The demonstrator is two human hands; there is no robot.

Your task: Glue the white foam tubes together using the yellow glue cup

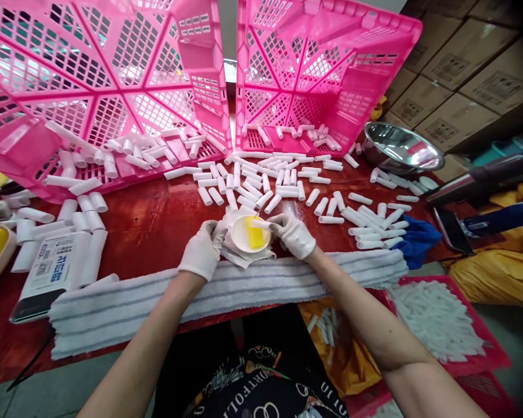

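Note:
A small white bowl (238, 237) rests on a crumpled white cloth (244, 259) in front of me, with a yellow sponge (255, 237) in it. My right hand (293, 234), in a white glove, pinches a short white tube (260, 223), whose end lies over the bowl and sponge. At the bowl's left side is my left hand (204, 248), also gloved, its fingers drawn together close to the rim. What those fingers hold, if anything, is hidden. Many loose white tubes (253, 177) lie just beyond the bowl.
Two pink crates (122, 90) (294, 90) stand tipped at the back with tubes inside. A striped towel (148, 310) lines the front edge. A scale (47, 273) sits left, a metal bowl (403, 145) right. Lower right, a pink tray (497, 354) holds white pieces; cartons (457, 75) are stacked behind.

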